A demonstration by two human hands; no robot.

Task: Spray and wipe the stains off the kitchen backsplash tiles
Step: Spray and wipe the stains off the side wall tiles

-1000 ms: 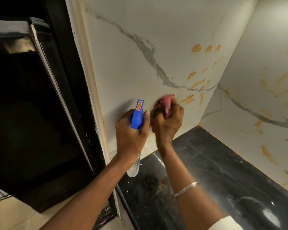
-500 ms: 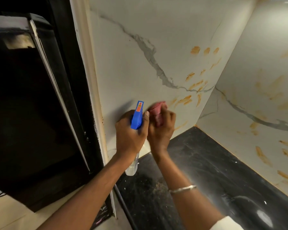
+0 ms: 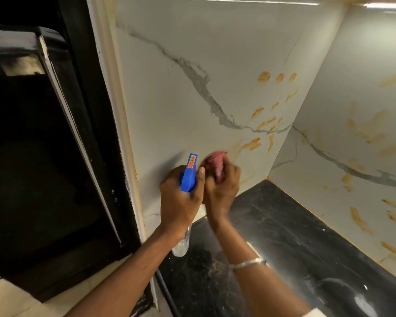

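My left hand [image 3: 178, 197] grips a spray bottle with a blue trigger head [image 3: 189, 173] and a clear body [image 3: 181, 244] hanging below the fist. Right beside it, my right hand [image 3: 221, 191] holds a bunched pink cloth [image 3: 216, 162] pressed against the white marble backsplash tile [image 3: 181, 110]. Orange-brown stains [image 3: 264, 128] streak the tile up and to the right of the cloth. More stains [image 3: 361, 221] mark the adjoining right wall tile.
A black stone countertop [image 3: 284, 248] with white specks runs along the foot of both walls. A dark appliance [image 3: 44, 156] with a pale door edge stands to the left, beyond a cream wall edge [image 3: 114, 106].
My right hand has wiped the cloth leftwards and down along the tile, from near the stains towards the spray bottle. The left hand has stayed in place.
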